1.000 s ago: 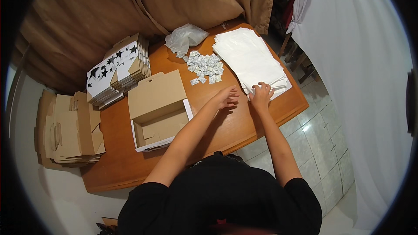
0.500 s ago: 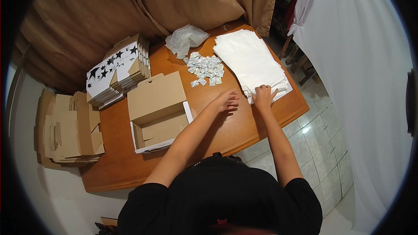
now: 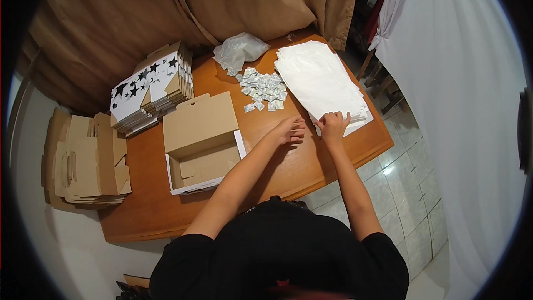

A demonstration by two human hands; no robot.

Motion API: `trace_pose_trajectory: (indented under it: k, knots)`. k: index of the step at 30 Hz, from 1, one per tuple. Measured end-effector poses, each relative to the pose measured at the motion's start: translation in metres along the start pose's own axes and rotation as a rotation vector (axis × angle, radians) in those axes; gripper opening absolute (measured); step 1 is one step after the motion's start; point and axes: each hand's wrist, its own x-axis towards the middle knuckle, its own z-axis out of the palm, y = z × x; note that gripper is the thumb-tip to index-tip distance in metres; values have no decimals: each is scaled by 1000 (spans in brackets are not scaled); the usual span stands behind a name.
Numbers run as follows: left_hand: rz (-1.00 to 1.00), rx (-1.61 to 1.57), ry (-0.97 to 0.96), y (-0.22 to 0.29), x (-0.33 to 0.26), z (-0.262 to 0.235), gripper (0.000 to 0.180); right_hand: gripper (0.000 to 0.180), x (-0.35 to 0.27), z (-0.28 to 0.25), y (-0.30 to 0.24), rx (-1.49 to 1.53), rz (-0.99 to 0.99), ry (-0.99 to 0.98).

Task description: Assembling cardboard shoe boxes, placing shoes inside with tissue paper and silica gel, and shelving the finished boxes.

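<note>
On the right part of the table lies a stack of white sheets [image 3: 319, 78], its edges uneven. My right hand [image 3: 333, 126] is at the stack's near left corner, thumb and fingertips closed on the edge of a white sheet; how many layers they pinch I cannot tell. My left hand [image 3: 290, 130] hovers just left of that corner, fingers loosely bent and apart, holding nothing. To its left stands a brown cardboard box [image 3: 200, 116] with white outer walls, lid raised and inside bare apart from its flaps.
Small white sachets [image 3: 264, 88] lie heaped beyond my left hand, beside a translucent plastic bag [image 3: 240, 50]. Flattened star-printed boxes [image 3: 150, 89] are stacked at the back left. More folded brown cardboard [image 3: 89, 161] stands at the far left. A white curtain [image 3: 449, 78] hangs on the right.
My right hand has shifted slightly left along the stack's near edge, and its fingers have drawn together at the corner. My left hand has stayed in place.
</note>
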Motion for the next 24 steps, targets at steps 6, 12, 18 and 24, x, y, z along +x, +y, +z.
trace_pose_trajectory:
  k: [6, 12, 18, 24]
  knots:
    - [18, 9, -46, -5, 2, 3, 34, 15, -4, -4, -5, 20, 59, -139]
    - [19, 39, -29, -5, 1, 11, 27, 8, -19, -3, -13, 60, 70, -162]
    - [37, -16, -72, -8, 5, 10, 22, 8, -28, -9, -20, 70, 51, -80]
    - [131, -117, -59, -13, 16, 6, 11, 8, -34, -17, -32, 144, -31, -44]
